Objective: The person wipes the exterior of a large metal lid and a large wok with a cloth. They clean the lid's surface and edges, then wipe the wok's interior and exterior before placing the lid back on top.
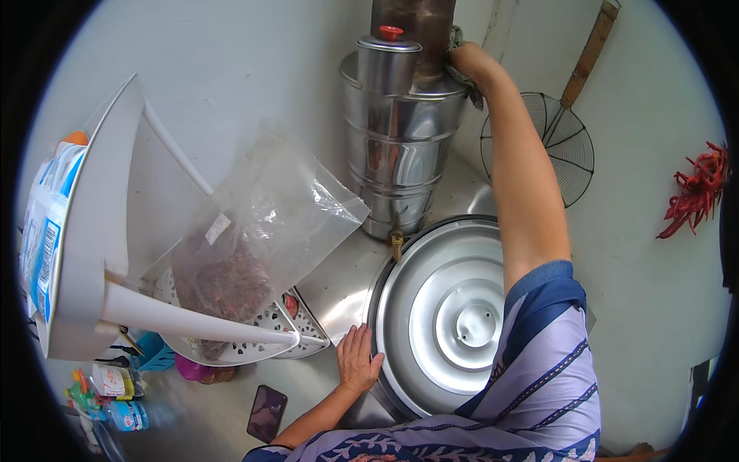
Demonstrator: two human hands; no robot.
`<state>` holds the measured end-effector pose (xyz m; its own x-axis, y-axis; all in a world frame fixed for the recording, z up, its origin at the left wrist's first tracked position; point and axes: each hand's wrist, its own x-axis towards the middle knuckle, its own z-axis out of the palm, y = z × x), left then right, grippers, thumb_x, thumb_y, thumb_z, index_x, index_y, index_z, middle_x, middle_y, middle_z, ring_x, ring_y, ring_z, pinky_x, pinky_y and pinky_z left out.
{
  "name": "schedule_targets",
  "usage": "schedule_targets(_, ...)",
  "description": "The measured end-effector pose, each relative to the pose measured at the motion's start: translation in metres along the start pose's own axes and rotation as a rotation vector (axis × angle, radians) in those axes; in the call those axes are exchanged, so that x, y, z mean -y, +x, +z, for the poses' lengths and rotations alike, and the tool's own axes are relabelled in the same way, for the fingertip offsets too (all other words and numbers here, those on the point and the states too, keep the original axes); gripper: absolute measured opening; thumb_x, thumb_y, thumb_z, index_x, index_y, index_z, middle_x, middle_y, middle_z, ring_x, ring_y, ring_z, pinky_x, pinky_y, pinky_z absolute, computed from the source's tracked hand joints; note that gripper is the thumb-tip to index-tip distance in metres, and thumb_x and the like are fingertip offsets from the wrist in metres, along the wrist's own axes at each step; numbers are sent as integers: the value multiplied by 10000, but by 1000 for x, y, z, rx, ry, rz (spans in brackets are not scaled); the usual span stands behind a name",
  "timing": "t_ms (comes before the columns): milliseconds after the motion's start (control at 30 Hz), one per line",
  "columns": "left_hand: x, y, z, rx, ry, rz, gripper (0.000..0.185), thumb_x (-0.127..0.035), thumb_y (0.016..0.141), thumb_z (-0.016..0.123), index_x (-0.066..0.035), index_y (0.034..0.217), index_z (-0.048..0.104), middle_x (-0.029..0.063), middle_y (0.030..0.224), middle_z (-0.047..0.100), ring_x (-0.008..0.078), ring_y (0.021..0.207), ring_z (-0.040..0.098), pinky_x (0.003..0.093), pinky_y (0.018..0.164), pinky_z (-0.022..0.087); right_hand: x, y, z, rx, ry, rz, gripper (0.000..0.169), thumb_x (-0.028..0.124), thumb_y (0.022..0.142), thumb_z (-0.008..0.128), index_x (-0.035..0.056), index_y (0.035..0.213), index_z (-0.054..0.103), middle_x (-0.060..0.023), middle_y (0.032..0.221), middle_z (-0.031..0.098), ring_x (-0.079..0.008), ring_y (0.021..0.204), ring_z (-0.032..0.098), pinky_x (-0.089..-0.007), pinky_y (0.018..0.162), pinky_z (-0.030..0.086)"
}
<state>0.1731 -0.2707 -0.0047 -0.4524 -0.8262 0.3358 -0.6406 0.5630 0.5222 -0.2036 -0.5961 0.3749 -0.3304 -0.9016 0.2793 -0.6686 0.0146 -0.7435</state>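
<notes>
My right hand (470, 62) reaches far forward with a greyish-green cloth (477, 99) in it. The hand is behind the top of a ribbed stainless-steel water heater (398, 159), beside its brown flue pipe (434, 40). Part of the cloth is hidden behind the hand and the pipe. My left hand (359, 361) rests flat, fingers apart, on the steel stove top beside the dark rim around a big round aluminium pot lid (424, 289). A small lidded metal container (388, 69) with a red knob stands on the heater, next to the pipe.
A brass tap (396, 245) juts from the heater toward the lid. Left stands a white plastic rack (196, 315) holding a clear plastic bag (231, 271) of dried reddish-brown stuff. A smartphone (267, 413) lies nearby. A wire skimmer (568, 153) and dried red chillies (695, 190) hang at right.
</notes>
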Motion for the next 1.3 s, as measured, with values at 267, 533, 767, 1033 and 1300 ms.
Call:
schedule_targets(267,-2,-1,-1,-28,28,1,622,-350,882,583,42,1359,509,215,1406,519,407,1320,438,505,1091,295,8,-44,0,-56,45,-119,382,182,851,566,-127,1055,662,-311,1062,684,-424,1001,669,-448,866,506)
schedule_targets(533,0,-1,6,-68,23,26,624,-333,858,597,30,1359,516,200,1403,530,394,1319,449,492,1099,298,23,-106,-2,-227,-248,-141,364,233,871,563,-114,937,653,-342,972,658,-493,972,630,-503,864,498)
schedule_targets(767,3,-5,5,-111,43,20,623,-321,831,638,-17,1364,527,167,1406,537,376,1310,459,494,1088,319,35,-161,30,-429,-204,-617,292,219,912,610,-28,1067,597,-232,1010,658,-463,954,621,-509,850,493)
schedule_targets(1033,4,-3,8,-107,34,25,623,-319,832,637,-20,1366,527,168,1405,539,374,1313,463,495,1093,317,80,-179,23,-289,640,-406,365,305,1005,619,-33,1143,631,-62,1049,694,-126,904,616,-283,821,500)
schedule_targets(1300,-1,-4,5,-69,2,-11,609,-314,837,634,-20,1359,531,166,1401,539,371,1319,459,490,1096,314,94,-141,90,-880,-46,-627,490,339,840,786,27,1164,588,-185,1132,524,-397,1069,522,-467,950,431)
